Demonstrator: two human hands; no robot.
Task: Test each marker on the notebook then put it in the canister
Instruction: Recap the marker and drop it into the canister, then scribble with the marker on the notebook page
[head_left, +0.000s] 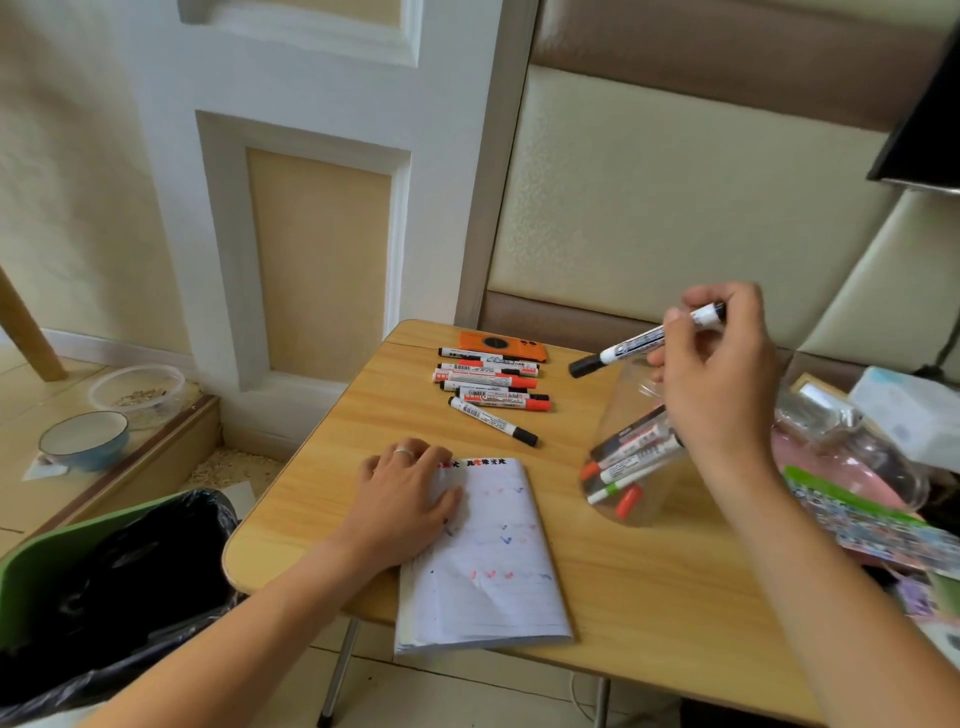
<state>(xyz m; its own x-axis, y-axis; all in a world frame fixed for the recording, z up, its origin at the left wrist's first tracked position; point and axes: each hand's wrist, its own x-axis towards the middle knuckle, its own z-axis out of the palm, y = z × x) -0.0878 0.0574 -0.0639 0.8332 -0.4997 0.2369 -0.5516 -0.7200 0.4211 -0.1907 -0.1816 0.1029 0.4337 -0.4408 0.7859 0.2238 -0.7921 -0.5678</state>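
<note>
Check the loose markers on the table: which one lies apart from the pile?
The black-capped marker nearest the notebook, lying diagonally; the others are bunched beside the orange phone.

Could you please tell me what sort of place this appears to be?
Probably a room at home: a small folding table stands against a padded wall panel, with a lined bin beside it and bowls on the floor.

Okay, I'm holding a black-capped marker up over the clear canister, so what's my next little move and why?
Probably lower the black-capped marker into the canister and let go. Your right hand pinches it capped, just above the canister's mouth, where other markers already sit. Your left hand rests flat on the notebook, ready for the next of the markers on the table.
</note>
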